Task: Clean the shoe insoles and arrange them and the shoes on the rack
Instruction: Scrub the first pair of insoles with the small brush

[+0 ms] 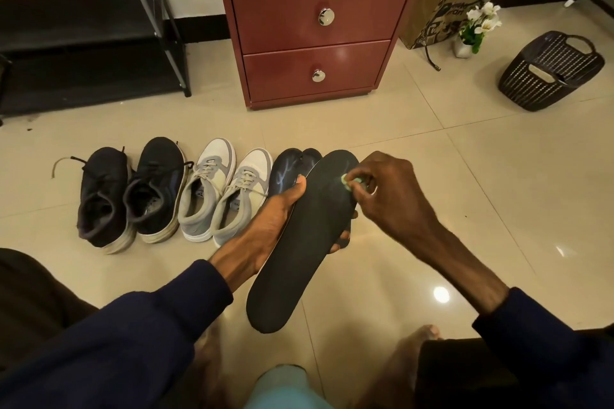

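Tiled floor (465,192) — left hand (265,219) tight around dark insole (299,249), right hand (385,189) in a pinch on green wipe (347,182) against it.

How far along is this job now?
Nothing looks finished. In hand: the left hand holds a black insole; the right hand presses a green wipe to its far end. Left: other insoles, dark shoes and grey shoes lie on the floor, off the rack.

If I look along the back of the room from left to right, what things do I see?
Black shoe rack → red drawers → paper bag → dark basket.
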